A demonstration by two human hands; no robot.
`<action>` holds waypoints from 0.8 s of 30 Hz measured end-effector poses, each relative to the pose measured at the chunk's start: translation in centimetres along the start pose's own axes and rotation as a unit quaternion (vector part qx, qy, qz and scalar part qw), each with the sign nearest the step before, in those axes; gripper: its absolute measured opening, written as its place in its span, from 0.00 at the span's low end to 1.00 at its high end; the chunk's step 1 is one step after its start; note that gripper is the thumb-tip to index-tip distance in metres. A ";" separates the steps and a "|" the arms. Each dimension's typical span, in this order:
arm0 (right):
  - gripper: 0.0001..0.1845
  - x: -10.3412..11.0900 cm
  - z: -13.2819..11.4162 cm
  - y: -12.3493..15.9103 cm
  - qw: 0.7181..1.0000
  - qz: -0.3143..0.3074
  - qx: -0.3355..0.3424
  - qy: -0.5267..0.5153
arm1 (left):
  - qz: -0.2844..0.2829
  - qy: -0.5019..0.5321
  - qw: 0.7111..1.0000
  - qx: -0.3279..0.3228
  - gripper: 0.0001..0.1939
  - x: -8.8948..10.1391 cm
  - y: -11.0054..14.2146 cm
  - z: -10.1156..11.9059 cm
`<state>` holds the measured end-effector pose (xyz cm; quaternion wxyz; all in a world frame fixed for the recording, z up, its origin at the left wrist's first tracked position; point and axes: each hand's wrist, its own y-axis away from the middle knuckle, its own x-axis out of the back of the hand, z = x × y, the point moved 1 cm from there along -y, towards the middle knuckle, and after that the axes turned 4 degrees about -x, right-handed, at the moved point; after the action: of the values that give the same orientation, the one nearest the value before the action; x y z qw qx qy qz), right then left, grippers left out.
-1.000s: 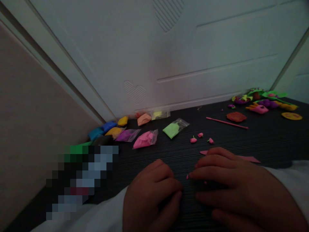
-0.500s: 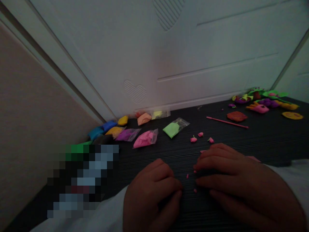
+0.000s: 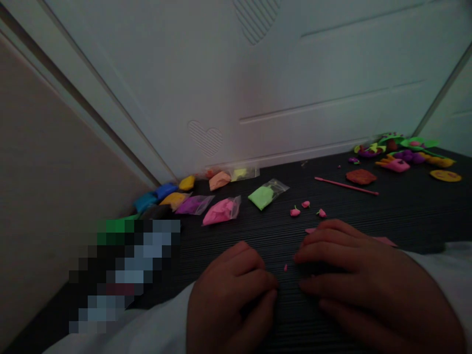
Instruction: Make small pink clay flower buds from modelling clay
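Note:
My left hand [image 3: 234, 300] rests on the dark ribbed tabletop [image 3: 217, 241], its fingers curled and the thumb against the index finger; whatever it may hold is hidden. To the right, my right hand [image 3: 372, 280] lies palm down with its fingers apart. A tiny pink clay bit [image 3: 285, 268] sits between the two hands. Another pink speck barely shows under the right fingers. Behind that hand lies a flat pink tool [image 3: 385, 241], mostly covered by it. Farther back are three small pink clay buds with green bits, one of them a bud [image 3: 295, 212] near the middle.
Bagged clay lines the back left, including a pink bag [image 3: 221, 211] and a light green bag [image 3: 262, 196]. A thin pink stick [image 3: 346, 186] lies beside a reddish-brown clay piece [image 3: 361, 177]. Finished-looking clay shapes [image 3: 396, 164] crowd the back right, against a white panel [image 3: 295, 98].
My right hand's fingers have shifted slightly over the table, and a pink bit near its fingertips has gone mostly out of sight beneath them. My left hand has stayed nearly still.

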<state>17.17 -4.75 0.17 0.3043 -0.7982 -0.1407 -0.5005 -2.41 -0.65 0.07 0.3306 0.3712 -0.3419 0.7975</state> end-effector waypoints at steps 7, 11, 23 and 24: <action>0.14 0.0 0.2 -0.1 0.998 -0.025 0.048 0.007 | -0.020 -0.015 1.000 0.009 0.09 0.2 -0.1 0.0; 0.16 0.1 0.1 0.0 1.000 0.003 0.013 0.005 | -0.036 -0.019 0.999 0.002 0.09 0.3 -0.1 0.0; 0.17 -0.1 0.1 0.0 1.000 -0.023 0.009 0.017 | -0.023 -0.016 1.000 0.008 0.10 0.3 -0.1 0.2; 0.16 -0.1 0.1 0.0 1.000 -0.018 0.007 0.016 | -0.022 -0.017 1.000 0.010 0.10 0.3 -0.1 0.3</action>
<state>17.19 -4.67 0.05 0.3033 -0.7853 -0.1540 -0.5173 -2.41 -0.71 0.51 0.3388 0.3952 -0.3312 0.7870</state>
